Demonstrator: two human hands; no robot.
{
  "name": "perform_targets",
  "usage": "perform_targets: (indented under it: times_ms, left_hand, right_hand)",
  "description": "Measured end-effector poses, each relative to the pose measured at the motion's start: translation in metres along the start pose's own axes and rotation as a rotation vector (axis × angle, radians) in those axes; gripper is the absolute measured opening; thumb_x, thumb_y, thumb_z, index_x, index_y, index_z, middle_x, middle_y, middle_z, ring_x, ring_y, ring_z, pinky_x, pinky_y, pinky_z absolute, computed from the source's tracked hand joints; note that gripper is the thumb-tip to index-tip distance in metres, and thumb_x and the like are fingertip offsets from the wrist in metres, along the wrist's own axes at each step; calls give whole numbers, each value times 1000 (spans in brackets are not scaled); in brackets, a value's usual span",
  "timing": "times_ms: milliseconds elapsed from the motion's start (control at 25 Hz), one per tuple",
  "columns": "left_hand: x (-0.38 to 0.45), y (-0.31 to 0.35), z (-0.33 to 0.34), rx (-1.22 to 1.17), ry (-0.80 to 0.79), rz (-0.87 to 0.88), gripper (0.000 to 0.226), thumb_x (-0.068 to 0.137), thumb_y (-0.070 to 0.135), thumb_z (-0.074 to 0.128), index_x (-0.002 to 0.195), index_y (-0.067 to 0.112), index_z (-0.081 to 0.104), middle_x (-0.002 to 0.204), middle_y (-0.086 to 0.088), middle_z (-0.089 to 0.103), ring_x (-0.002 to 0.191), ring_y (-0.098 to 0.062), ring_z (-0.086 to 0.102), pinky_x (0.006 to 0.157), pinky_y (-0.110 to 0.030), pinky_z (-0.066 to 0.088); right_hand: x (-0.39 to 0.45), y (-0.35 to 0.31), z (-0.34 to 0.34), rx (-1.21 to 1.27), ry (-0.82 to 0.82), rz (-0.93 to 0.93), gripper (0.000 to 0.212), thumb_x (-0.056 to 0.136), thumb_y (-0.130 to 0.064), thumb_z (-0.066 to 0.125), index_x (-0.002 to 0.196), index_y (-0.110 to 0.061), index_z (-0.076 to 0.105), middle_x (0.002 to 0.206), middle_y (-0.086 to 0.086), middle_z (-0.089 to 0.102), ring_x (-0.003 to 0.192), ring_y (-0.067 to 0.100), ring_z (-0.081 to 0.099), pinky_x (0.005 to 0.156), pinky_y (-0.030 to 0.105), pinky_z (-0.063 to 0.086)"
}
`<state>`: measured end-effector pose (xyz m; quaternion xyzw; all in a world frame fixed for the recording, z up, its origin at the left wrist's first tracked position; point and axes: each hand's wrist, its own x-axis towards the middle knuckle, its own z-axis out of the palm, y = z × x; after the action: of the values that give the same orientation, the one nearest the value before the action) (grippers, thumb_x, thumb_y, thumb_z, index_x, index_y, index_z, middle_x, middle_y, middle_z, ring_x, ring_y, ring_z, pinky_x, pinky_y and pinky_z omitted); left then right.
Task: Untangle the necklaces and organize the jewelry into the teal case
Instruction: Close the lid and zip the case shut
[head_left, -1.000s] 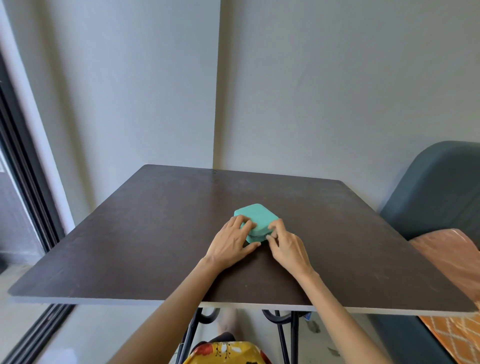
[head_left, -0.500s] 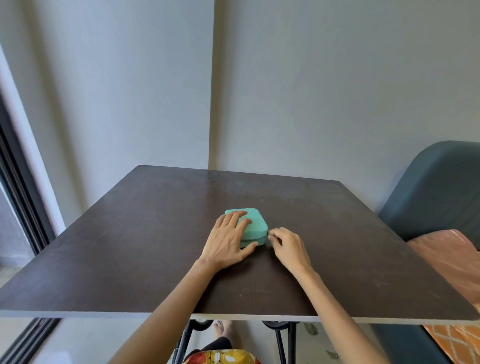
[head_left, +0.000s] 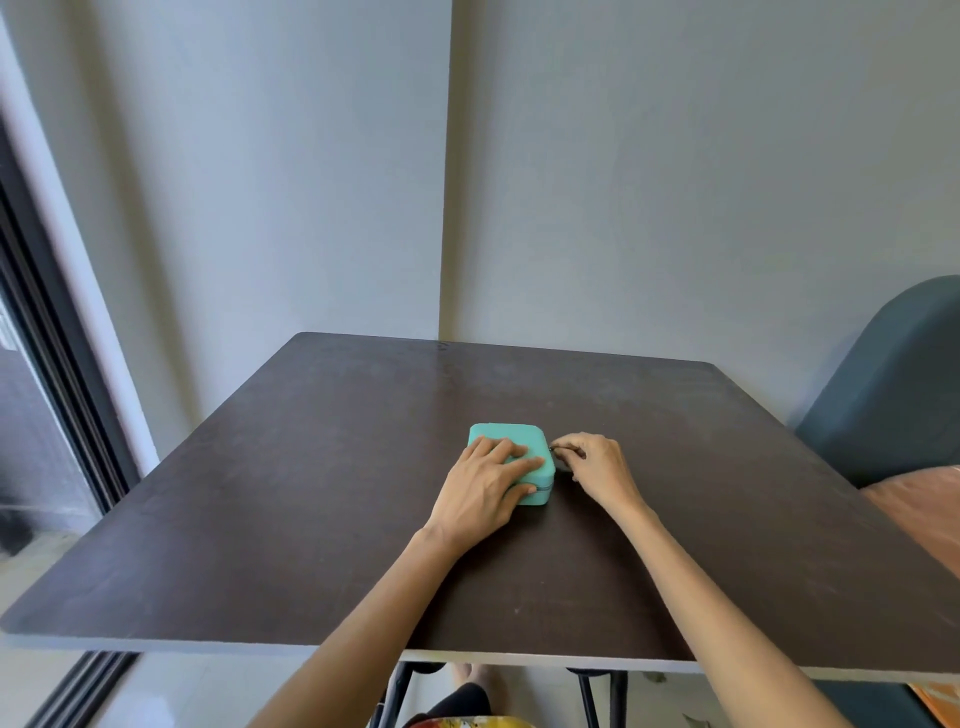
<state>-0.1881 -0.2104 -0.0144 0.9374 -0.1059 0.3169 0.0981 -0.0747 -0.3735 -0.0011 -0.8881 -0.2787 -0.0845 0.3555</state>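
A small teal case (head_left: 511, 434) with rounded corners lies closed in the middle of the dark table (head_left: 311, 493). My left hand (head_left: 488, 486) rests flat on its lid, fingers spread, thumb against the front side near the zipper line. My right hand (head_left: 592, 465) is at the case's right side, thumb and forefinger pinched on a small dark zipper pull at the right edge. No necklaces or other jewelry are in view.
The table stands against a grey wall, its near edge close to my body. A dark blue chair (head_left: 893, 384) with an orange cushion (head_left: 924, 512) stands at the right. A dark window frame (head_left: 57, 384) runs down the left.
The case has turned and now sits square to me. My left hand has settled flatter on the lid. My right hand has moved farther along the case's right side, away from me.
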Motion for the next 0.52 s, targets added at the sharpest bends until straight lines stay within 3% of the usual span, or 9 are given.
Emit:
perform_targets:
  times_ms: [160,360,520]
  left_hand:
    - [0,-6,2,-37,0,20,33,92,38,50,121,27,61,112,4,60,95,-19,51,92,-30,41]
    - [4,-7,-2,-33,-86,12,34,93,40,47,124,29,57,115,5,57,99,-18,50,85,-29,43]
    - [5,-4,-8,-41,-162,-22,35,95,38,47,128,30,55,121,4,55,107,-17,48,87,-30,44]
  right_hand:
    - [25,-4,14,9,-29,-15,21,88,-8,55,94,-15,74,90,-1,71,78,11,60,68,19,39]
    - [29,-7,25,55,-32,23,23,87,-11,54,96,-19,74,91,-3,73,81,11,62,67,23,43]
    - [27,-11,23,88,-40,79,27,86,-10,53,96,-23,75,90,-4,74,77,6,61,61,14,42]
